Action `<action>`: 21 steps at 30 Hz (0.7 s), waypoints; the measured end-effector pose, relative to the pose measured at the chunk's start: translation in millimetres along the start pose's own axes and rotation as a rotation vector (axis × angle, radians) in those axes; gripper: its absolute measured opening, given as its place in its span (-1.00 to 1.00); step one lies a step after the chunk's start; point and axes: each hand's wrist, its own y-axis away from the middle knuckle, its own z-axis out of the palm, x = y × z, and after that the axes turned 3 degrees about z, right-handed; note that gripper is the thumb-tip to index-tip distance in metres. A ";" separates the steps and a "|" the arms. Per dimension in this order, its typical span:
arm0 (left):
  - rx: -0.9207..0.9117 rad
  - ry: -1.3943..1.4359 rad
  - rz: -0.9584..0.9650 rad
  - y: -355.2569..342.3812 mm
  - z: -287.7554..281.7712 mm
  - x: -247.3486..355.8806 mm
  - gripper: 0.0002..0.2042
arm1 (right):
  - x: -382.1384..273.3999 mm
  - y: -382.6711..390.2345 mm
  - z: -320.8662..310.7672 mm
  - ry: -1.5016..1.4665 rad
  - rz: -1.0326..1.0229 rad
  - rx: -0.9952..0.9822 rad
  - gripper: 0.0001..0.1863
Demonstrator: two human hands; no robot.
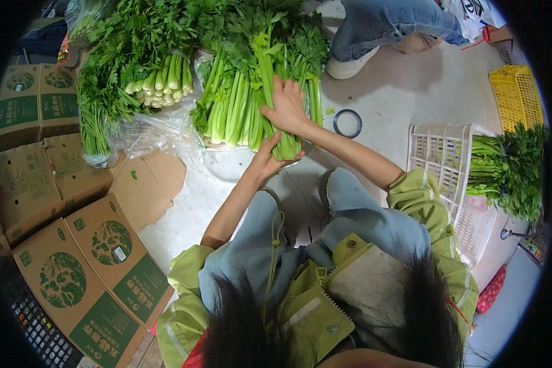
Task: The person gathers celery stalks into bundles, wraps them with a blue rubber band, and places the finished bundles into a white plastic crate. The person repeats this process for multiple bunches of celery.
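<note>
A bunch of celery (284, 146) is tilted in front of me, its pale base toward me and its leaves away. My left hand (267, 162) cups the base, fingers curled beneath it. Higher up the stalks, my right hand (286, 108) is closed around the bunch, its fingers partly hidden by the stems. Just behind and to the left, a row of celery stalks (229, 116) lies side by side with the cut ends toward me. More celery (161, 83) is piled to the left, root ends showing under thick leaves.
Clear plastic wrap (147, 134) and torn cardboard (147, 184) lie on the floor, near printed cartons (83, 270) at left. A tape roll (348, 123), a white crate (438, 159) with celery (497, 165) and a yellow crate (516, 98) are at right. Another person's jeans-clad leg (380, 27) is ahead.
</note>
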 end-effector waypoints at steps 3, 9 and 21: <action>0.068 -0.251 0.132 4.6 5.2 -1.5 -0.47 | 19.1 2.9 14.4 -0.132 0.029 0.047 0.00; 0.062 -0.525 0.180 12.4 42.3 4.8 -0.49 | 35.6 -10.8 9.5 -1.084 0.058 -0.175 0.21; -0.254 -0.335 0.252 31.3 72.4 31.5 -0.28 | -49.3 -21.2 -68.8 -0.542 -0.042 -0.107 0.04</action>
